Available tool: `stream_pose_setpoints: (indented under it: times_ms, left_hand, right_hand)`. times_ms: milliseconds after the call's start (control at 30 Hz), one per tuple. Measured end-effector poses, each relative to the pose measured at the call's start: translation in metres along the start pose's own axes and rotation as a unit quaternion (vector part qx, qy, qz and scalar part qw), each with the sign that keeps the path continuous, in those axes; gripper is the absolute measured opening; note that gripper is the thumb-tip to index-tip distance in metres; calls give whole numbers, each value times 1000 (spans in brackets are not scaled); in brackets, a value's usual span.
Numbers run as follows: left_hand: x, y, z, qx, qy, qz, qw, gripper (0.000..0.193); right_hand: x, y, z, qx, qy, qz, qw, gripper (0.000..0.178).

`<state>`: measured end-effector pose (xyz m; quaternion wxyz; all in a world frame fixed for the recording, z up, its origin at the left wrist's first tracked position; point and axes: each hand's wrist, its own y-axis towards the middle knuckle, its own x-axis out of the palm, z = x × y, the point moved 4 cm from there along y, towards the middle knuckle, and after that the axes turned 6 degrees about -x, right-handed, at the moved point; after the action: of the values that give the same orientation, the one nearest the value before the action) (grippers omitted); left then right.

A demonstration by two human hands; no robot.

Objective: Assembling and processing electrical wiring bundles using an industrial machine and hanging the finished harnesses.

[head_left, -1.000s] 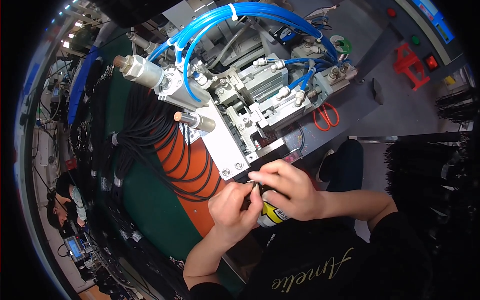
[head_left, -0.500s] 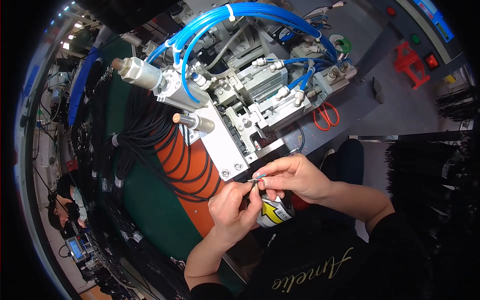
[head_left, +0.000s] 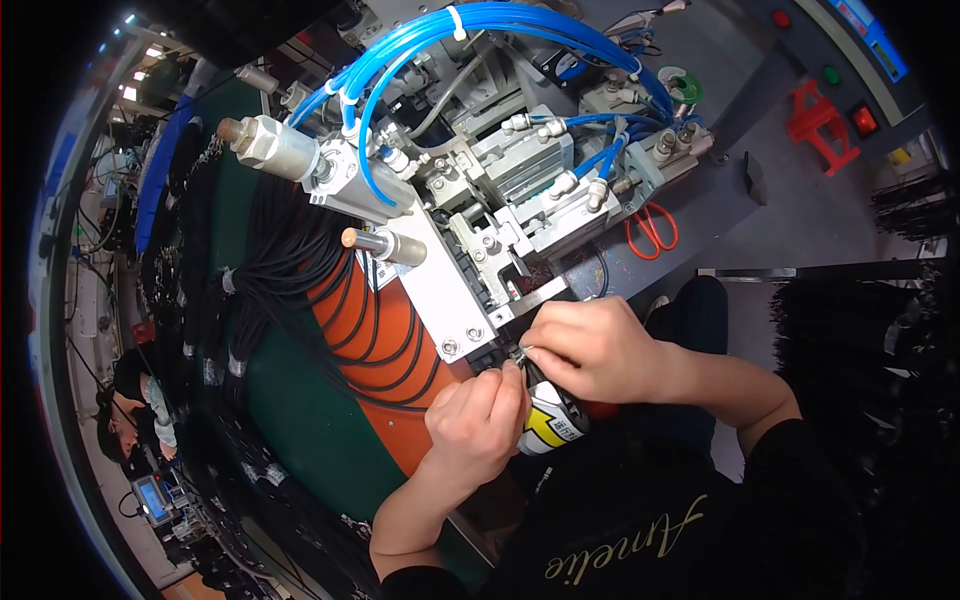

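Cable [head_left: 520,354] sits between the two hands, its small pale end lifted just beside the near corner of the machine [head_left: 530,165]. The left hand [head_left: 478,420] holds it from the left, knuckles up, its grip clamped on the cable. The right hand [head_left: 590,352] meets it from the right, thumb and forefinger pressed together at the end of the cable, so this grip is clamped on it too. The fingertips of both hands are close together and hide most of the cable; its finer detail is too small to tell.

Below the hands, toward the body, is a white-and-yellow cylinder [head_left: 545,425]. To the left, a bundle of black cords [head_left: 290,250] fans across the green tabletop [head_left: 300,420] and an orange panel [head_left: 405,435], some strands running toward the hands. Blue hoses [head_left: 490,18] arch over the machine, and its white plate [head_left: 430,295] reaches close to the left hand. Red scissors [head_left: 674,235] lie beside the machine on its right, with a green spool [head_left: 676,85] farther back. At upper right is a red stool [head_left: 812,122]; at far left, another person [head_left: 130,385] is near a small screen [head_left: 150,495].
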<state>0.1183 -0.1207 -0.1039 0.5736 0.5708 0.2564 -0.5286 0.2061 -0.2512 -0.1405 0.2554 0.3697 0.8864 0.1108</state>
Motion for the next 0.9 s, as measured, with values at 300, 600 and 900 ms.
stream_pose_setpoints:
  times_ms: [300, 600, 900]
  left_hand:
    - [1, -2, -3, -29, 14, -22, 999, 26]
    - [5, -11, -13, -93, -77, -47, 992, 38]
    - [4, -10, -14, -97, -98, -55, 989, 37]
  right_hand:
    - [2, 8, -17, -105, -241, -11, 965, 13]
    - [1, -1, -6, -73, -203, 1, 977, 8]
    - [0, -3, -2, -31, -154, -13, 988, 6]
